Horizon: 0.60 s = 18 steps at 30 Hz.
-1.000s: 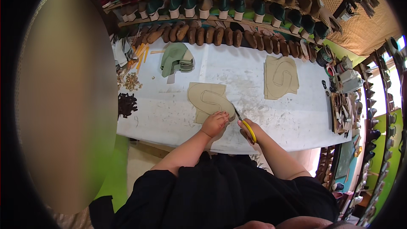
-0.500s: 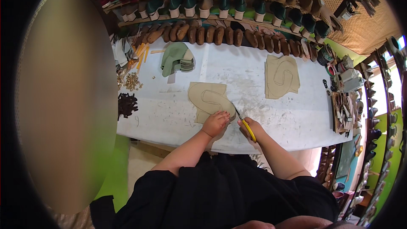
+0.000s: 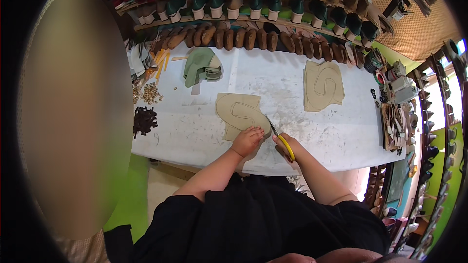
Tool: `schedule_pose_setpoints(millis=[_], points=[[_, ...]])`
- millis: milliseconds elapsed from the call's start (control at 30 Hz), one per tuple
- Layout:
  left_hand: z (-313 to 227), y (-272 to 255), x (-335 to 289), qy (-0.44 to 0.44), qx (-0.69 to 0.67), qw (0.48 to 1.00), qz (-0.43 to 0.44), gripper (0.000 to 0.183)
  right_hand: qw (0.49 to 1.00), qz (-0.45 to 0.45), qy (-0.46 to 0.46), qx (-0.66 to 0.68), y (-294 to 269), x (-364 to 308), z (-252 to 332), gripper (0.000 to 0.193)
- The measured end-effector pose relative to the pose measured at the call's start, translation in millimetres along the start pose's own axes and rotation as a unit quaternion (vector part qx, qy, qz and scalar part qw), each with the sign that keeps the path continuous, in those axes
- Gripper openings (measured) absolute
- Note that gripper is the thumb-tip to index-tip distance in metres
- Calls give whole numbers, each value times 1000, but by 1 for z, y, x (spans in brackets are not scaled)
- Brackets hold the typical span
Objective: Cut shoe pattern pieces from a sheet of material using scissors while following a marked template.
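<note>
A beige sheet (image 3: 238, 98) marked with a curved outline lies on the white-covered table (image 3: 195, 139) in front of me, its right side cut round along a curve. My left hand (image 3: 247, 141) holds the near right part of it, fingers over the top; the thumb is hidden. Beside it, my right hand (image 3: 288, 147) grips scissors (image 3: 287, 146) with yellow handles. Their blades point away from me, up against the sheet's right edge. Whether the blades are fully closed is too small to tell.
Another beige stack (image 3: 311, 85) with a drawn outline lies at the far right. Green cut pieces (image 3: 194, 63), brass-coloured bits (image 3: 151, 93) and dark brown pieces (image 3: 145, 120) sit left. Shoe lasts (image 3: 251, 39) line the back, below shelved green heeled shoes (image 3: 256, 1). A blurred shape covers the left.
The scissors have tilted slightly and shifted a little away from me along the sheet's edge, with my right hand. The left hand stays on the sheet. The whole view has shifted slightly.
</note>
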<state>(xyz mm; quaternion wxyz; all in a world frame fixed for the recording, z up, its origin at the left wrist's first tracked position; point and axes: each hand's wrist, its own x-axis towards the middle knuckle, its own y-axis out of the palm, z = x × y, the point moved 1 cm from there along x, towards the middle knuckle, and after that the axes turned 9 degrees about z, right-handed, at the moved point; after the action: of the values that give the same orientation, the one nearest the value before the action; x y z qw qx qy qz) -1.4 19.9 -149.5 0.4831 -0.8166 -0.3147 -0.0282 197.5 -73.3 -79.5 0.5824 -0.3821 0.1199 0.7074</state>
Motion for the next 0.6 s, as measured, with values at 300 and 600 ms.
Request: schedule_pose_setpoints(millis=[300, 600], points=[[2, 2, -4, 21, -4, 1000, 15, 19, 1000, -10, -4, -26, 2, -1, 3, 66], [-7, -6, 1, 16, 14, 1000, 18, 16, 996, -52, -30, -65, 4, 4, -7, 63]])
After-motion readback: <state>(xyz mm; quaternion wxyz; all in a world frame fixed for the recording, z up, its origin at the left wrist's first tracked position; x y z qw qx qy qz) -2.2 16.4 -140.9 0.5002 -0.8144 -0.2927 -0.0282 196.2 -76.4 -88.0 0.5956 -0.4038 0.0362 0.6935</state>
